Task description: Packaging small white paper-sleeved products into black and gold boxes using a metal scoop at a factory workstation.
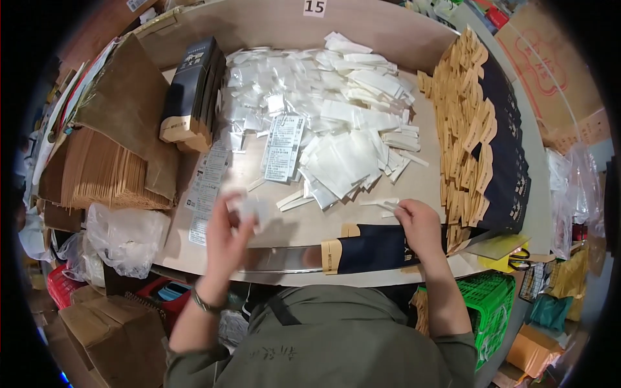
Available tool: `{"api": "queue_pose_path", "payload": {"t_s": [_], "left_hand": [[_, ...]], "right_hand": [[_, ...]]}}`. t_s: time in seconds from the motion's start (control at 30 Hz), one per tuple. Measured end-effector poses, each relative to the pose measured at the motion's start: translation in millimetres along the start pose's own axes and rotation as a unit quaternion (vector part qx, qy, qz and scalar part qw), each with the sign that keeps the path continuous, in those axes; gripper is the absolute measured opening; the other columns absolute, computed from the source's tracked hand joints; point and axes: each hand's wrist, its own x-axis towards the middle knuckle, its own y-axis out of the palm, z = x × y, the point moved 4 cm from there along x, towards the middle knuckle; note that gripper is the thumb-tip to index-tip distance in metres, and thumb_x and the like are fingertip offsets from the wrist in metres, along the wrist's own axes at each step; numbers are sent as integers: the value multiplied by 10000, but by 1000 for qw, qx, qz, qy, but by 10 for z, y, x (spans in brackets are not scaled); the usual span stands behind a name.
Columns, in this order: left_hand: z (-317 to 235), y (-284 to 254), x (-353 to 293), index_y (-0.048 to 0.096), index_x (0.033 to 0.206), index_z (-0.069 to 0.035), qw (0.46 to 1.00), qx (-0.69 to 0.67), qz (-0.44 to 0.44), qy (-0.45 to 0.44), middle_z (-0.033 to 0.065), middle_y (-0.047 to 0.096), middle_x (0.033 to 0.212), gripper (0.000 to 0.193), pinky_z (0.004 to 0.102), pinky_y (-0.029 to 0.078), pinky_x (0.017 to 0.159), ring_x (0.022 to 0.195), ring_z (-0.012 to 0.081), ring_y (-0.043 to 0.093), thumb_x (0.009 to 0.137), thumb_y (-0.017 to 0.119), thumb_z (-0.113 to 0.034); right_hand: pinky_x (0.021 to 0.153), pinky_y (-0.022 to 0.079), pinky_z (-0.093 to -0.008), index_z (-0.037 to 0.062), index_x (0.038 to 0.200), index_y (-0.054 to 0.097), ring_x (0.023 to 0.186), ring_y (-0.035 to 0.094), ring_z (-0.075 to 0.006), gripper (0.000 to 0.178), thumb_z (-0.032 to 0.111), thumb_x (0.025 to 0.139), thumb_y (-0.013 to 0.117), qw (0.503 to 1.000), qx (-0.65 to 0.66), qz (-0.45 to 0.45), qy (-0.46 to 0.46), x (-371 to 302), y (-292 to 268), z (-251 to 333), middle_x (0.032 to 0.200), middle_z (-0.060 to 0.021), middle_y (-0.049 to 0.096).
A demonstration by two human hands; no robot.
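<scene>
My left hand (pixel 223 238), blurred by motion, is raised over the front left of the table. Its fingers pinch a small whitish, partly see-through packet (pixel 254 208). On the right, my right hand (pixel 424 226) closes its fingertips on a narrow white paper packet (pixel 378 202). Beneath that hand, navy paper sleeves (pixel 375 249) with kraft-brown ends lie flat at the table's front edge. Beyond both hands spreads a heap of white paper packets (pixel 343 158), with clear sachets (pixel 259 81) at its far left. A printed label sheet (pixel 284 149) lies against the heap.
More label sheets (pixel 208 181) lie on the left. Behind them stands a bundle of navy sleeves (pixel 193 84); a long row (pixel 508 155) lines the right side. A cardboard box (pixel 136 103) holds brown sheets. Below the table are a green crate (pixel 497 310) and a carton (pixel 116 336).
</scene>
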Motion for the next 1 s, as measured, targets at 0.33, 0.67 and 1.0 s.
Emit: {"api": "queue_pose_path", "payload": {"t_s": [0.33, 0.67, 1.0], "left_hand": [[46, 392, -718, 568, 772, -33, 962, 249, -17, 113, 138, 556, 803, 183, 406, 486, 649, 749, 335, 586, 838, 707, -132], [-335, -270, -369, 626, 817, -59, 951, 300, -12, 73, 106, 627, 923, 235, 380, 513, 700, 796, 316, 625, 793, 770, -243], [-330, -2528, 1217, 703, 979, -31, 845, 516, -130, 56, 236, 681, 898, 224, 464, 516, 741, 900, 421, 654, 891, 607, -213]], "right_hand": [[722, 499, -447, 20, 854, 699, 788, 633, -367, 184, 202, 851, 676, 997, 18, -34, -72, 865, 385, 645, 825, -178, 658], [672, 503, -402, 31, 878, 654, 729, 633, -326, 223, 244, 813, 646, 996, 14, -26, -82, 718, 297, 927, 789, -135, 654], [700, 510, -420, 36, 825, 578, 819, 613, -324, 77, 62, 762, 613, 882, -31, 205, -424, -248, 917, 1752, 822, -132, 586]]}}
